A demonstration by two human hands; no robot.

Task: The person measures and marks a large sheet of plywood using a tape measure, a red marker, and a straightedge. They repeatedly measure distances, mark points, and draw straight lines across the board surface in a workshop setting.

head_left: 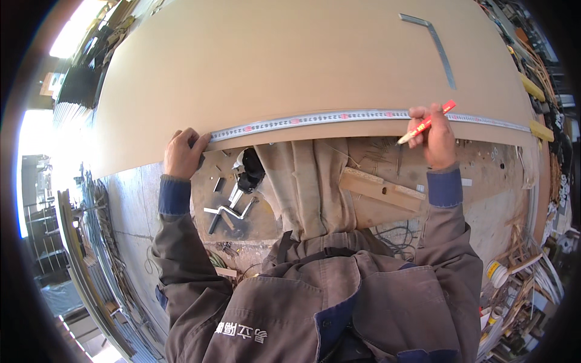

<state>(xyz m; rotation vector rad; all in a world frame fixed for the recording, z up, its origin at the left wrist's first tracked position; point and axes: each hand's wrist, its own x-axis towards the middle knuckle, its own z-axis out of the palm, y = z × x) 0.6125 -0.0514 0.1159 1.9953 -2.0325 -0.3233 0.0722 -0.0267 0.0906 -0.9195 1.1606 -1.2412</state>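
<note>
A large tan board [260, 60] spreads out in front of me. Along its near edge lies an extended steel measuring tape [321, 118], running from my left hand out past my right. My left hand [184, 152] is closed on the tape's left end at the board's edge; what lies inside the fingers is partly hidden. Between the fingers of my right hand [437, 136] is a red carpenter's pencil [448, 107], its bare wooden tip pointing down and left, close to the board's near edge. That hand rests over the tape. A metal square [440, 48] lies at the far right of the board.
Below the board's edge, a lower surface holds a wooden strip with a hole [381, 189], white bent metal pieces [233, 209] and a black item [250, 169]. Long metal profiles [97, 242] are stacked at left. Scrap and a white bucket [497, 273] stand at right.
</note>
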